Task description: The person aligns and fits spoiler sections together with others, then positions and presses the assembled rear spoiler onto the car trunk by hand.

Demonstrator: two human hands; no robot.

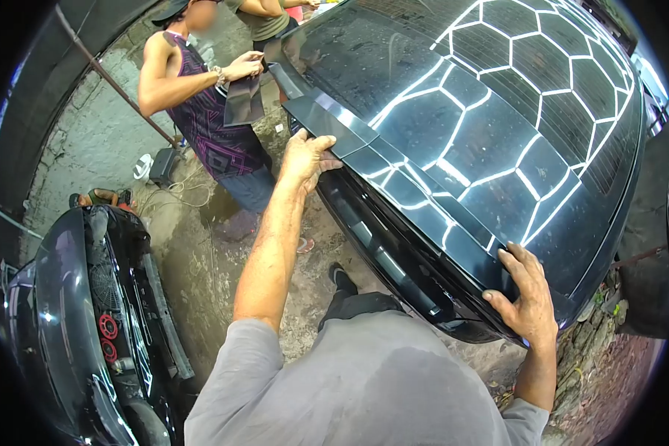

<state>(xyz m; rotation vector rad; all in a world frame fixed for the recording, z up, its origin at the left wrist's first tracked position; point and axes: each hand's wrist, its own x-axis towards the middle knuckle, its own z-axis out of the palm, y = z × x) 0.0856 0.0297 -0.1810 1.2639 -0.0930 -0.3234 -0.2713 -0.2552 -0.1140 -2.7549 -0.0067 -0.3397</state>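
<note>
A long, glossy dark spoiler (394, 175) lies along the rear edge of the dark car's trunk lid (424, 123). My left hand (310, 160) is closed on its left end, thumb on top and fingers curled at the rear edge. At the opposite end, my right hand (524, 293) grips the spoiler with the fingers over the top and the thumb at the rear side. Whether the spoiler is fixed or only resting on the lid, I cannot tell. The rear bumper (394, 260) sits below it.
A co-worker (201, 111) in a patterned sleeveless top stands at the left, holding a dark sheet (244, 100). Another person (264, 18) is behind. A second dark car (63, 297) with its front exposed stands at left. Cables (189, 195) lie on the floor.
</note>
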